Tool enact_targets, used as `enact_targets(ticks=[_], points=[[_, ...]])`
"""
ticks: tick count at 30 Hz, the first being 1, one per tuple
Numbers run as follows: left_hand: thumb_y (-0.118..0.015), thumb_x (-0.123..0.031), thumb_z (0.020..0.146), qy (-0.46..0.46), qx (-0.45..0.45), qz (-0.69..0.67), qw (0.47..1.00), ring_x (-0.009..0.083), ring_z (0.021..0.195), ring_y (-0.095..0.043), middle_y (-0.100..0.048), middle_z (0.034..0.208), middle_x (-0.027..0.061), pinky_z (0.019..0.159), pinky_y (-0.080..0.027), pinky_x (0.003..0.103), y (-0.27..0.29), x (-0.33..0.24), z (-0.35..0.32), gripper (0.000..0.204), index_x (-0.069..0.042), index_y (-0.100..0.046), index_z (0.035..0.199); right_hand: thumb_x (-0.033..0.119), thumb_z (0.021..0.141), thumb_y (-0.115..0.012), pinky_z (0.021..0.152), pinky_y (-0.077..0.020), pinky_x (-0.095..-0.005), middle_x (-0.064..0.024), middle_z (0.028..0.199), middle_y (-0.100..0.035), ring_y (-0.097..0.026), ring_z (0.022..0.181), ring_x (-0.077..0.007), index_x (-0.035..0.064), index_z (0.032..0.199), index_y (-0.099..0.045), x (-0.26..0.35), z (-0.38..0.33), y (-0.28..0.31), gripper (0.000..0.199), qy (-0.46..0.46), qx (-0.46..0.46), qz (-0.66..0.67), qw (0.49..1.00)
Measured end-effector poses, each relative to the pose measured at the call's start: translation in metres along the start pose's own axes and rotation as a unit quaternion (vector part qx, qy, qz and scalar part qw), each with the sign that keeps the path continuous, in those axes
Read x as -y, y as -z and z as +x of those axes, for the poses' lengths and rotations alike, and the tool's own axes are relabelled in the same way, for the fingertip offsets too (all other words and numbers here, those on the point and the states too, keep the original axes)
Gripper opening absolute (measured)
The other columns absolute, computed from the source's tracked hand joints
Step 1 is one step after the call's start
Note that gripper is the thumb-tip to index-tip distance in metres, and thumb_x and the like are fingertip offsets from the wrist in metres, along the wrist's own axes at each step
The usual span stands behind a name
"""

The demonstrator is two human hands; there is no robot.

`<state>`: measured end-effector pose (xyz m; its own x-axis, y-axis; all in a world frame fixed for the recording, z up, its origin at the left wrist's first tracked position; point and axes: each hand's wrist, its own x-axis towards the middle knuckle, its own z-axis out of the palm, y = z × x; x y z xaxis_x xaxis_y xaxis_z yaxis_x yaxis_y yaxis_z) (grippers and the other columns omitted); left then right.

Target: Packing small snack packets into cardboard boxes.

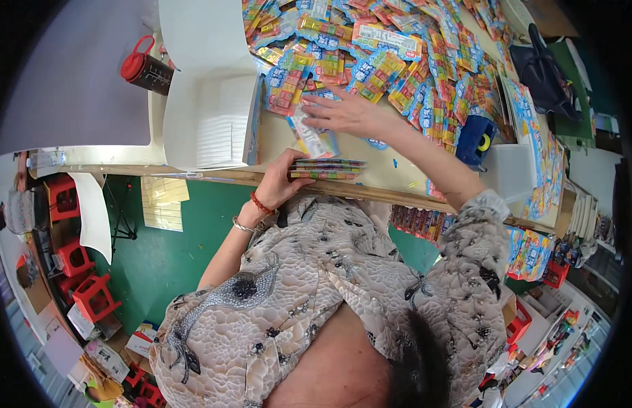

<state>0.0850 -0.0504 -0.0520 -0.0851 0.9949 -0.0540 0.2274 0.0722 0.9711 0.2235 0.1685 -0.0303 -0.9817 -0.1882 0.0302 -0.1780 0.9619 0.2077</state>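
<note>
At the table's near edge my left hand (280,182) is closed around the left end of a small stack of flat, colourful blister packs (329,168), which rest edge-on. Above it, my right hand (346,112) stretches across from the right with its fingers extended and apart. Just below those fingertips a single pack (313,139), whitish side up and slightly blurred, slants toward the stack. Whether the fingertips touch it I cannot tell. A big loose heap of similar blue, yellow and red packs (377,71) spreads over the table beyond my right hand.
A white sheet-covered box (210,129) stands left of the heap, with a red-lidded dark bottle (146,71) farther left. To the right are a blue tape dispenser (475,141), a translucent plastic container (507,170) and a dark bag (543,75). Red stools (95,298) stand on the green floor.
</note>
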Motion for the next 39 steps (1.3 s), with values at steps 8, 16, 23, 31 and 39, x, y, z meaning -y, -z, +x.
enact_targets(ticks=[8, 16, 23, 31, 39], points=[[-0.079, -0.002, 0.068, -0.153, -0.123, 0.149, 0.969, 0.0273, 0.107, -0.052, -0.043, 0.123, 0.0171, 0.079, -0.052, 0.033, -0.008, 0.014, -0.010, 0.064, -0.004, -0.044, 0.121, 0.018, 0.084, -0.058, 0.084, -0.0457, -0.0369, -0.0027, 0.088, -0.064, -0.061, 0.091, -0.0203, 0.0093, 0.086, -0.054, 0.007, 0.005, 0.054, 0.010, 0.000, 0.004, 0.063, 0.998], [-0.088, -0.013, 0.055, -0.071, -0.179, 0.223, 0.956, 0.0413, 0.119, -0.040, -0.029, 0.135, 0.0233, 0.099, -0.040, 0.045, -0.007, -0.004, -0.005, 0.104, -0.006, -0.026, 0.139, 0.028, 0.091, -0.059, 0.051, -0.0386, -0.0341, -0.0069, 0.059, -0.057, -0.055, 0.056, -0.0173, 0.0005, 0.080, -0.060, -0.015, 0.018, 0.023, 0.029, -0.070, 0.080, 0.564, 0.819], [-0.085, -0.008, 0.059, -0.068, -0.117, 0.163, 0.977, 0.0370, 0.113, -0.047, -0.039, 0.125, 0.0209, 0.095, -0.043, 0.041, -0.011, 0.016, -0.005, 0.085, -0.004, -0.036, 0.128, 0.030, 0.087, -0.063, 0.056, -0.0450, -0.0292, -0.0051, 0.062, -0.062, -0.057, 0.058, -0.0100, 0.0024, 0.085, -0.068, -0.038, 0.047, 0.041, 0.028, -0.081, 0.245, 0.601, 0.756], [-0.082, -0.001, 0.062, -0.085, -0.046, 0.115, 0.989, 0.0265, 0.107, -0.052, -0.042, 0.119, 0.0158, 0.090, -0.048, 0.034, -0.005, 0.003, 0.008, 0.073, -0.002, -0.041, 0.122, 0.013, 0.068, -0.074, 0.099, -0.0355, -0.0510, -0.0078, 0.129, -0.046, -0.041, 0.124, -0.0278, 0.0118, 0.127, -0.048, -0.075, 0.092, 0.001, 0.064, -0.148, 0.056, 0.067, 0.985], [-0.085, -0.013, 0.061, -0.133, -0.186, 0.304, 0.925, 0.0384, 0.132, -0.028, -0.025, 0.140, 0.0233, 0.105, -0.033, 0.045, -0.016, -0.006, -0.001, 0.065, -0.010, -0.051, 0.116, 0.009, 0.082, -0.059, 0.069, -0.0451, -0.0428, -0.0129, 0.087, -0.056, -0.058, 0.084, -0.0355, 0.0041, 0.090, -0.052, -0.011, 0.009, 0.039, 0.011, -0.176, 0.038, 0.332, 0.926]])
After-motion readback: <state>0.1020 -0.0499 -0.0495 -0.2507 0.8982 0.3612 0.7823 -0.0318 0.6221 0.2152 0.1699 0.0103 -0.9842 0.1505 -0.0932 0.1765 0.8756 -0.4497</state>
